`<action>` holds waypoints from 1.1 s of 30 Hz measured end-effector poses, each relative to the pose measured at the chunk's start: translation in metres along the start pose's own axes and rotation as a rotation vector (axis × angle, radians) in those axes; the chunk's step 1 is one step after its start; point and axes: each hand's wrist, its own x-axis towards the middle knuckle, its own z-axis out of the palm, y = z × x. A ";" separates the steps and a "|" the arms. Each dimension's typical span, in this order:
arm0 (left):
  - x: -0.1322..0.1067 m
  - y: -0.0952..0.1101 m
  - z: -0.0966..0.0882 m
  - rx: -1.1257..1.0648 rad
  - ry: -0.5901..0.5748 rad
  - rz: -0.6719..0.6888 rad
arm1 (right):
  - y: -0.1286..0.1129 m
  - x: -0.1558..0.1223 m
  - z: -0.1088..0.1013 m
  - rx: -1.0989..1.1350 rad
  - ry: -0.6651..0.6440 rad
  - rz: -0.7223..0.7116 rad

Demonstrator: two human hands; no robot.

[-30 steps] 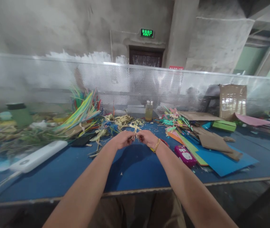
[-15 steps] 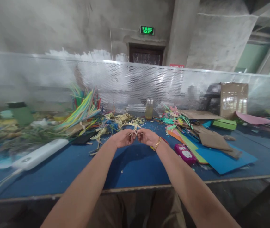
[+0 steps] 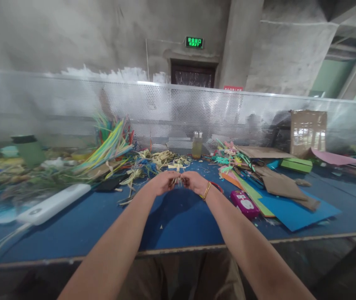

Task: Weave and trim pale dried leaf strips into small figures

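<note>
At the person's twelve o'clock, above the bench, the left hand and right hand pinch a small pale piece in their fingers, seemingly so each steadies one side.

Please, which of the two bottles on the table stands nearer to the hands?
The clear bottle, yellowish inside, just beyond the left hand and right hand. The green bottle, with a dark lid, stands far off to the left.

Left hand, right hand, pale strip between
</note>
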 end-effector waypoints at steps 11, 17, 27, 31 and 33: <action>0.004 -0.003 -0.004 0.126 0.067 0.074 | -0.003 -0.001 0.001 -0.104 0.070 0.077; 0.007 -0.005 -0.004 0.098 0.086 0.084 | -0.006 -0.006 -0.001 -0.091 -0.044 0.116; 0.009 0.003 -0.021 -0.135 0.288 0.138 | -0.003 -0.006 -0.002 -0.181 -0.120 0.146; 0.011 -0.004 -0.015 -0.054 0.161 0.132 | -0.003 0.000 -0.005 -0.159 0.111 0.066; 0.012 -0.007 -0.014 -0.007 0.134 0.147 | -0.002 0.002 -0.006 -0.163 0.142 0.016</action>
